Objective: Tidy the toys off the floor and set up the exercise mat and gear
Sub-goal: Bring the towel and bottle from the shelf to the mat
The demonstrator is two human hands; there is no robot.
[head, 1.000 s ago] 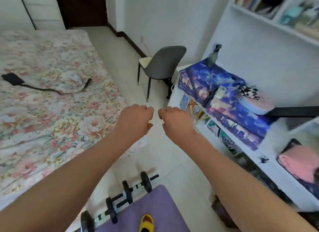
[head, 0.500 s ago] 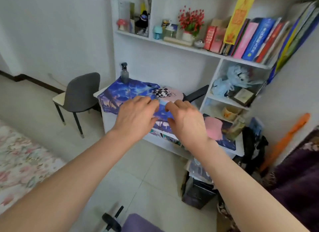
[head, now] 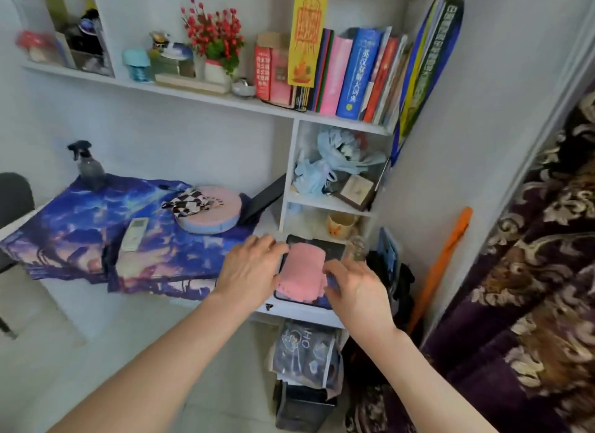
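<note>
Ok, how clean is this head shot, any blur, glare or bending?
Head view: soft even light, no glare; top-left clutter motion-smeared; books readable; left hand, right hand and pink cloth slightly soft; wide lens bows the shelf and right wall.

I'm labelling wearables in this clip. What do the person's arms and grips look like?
Left forearm and right forearm are bare to the frame edge, no sleeve showing. Left grip and right grip show no glove, ring, watch or band; nails too blurred to judge.
</note>
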